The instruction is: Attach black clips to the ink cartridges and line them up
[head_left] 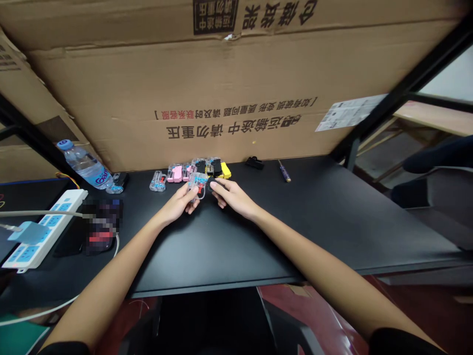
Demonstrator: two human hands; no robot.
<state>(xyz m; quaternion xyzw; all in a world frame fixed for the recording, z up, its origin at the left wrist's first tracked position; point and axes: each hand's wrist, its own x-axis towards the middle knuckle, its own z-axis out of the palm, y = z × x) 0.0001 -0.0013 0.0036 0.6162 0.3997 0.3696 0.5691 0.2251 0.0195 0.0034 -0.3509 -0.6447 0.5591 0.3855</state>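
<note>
My left hand is closed on a small clear plastic gadget with blue and red parts inside and a pale loop hanging at its lower right. Close beside it, my right hand pinches a small black part, held against or just next to the gadget; I cannot tell whether they touch. Behind my hands stands a row of similar small gadgets, among them a pink one and a yellow one. A separate clear gadget lies left of the row.
Cardboard walls the back of the black table. To the right of the row lie a black object and a screwdriver. At left are a water bottle, a white power strip with cables and a pixelated item.
</note>
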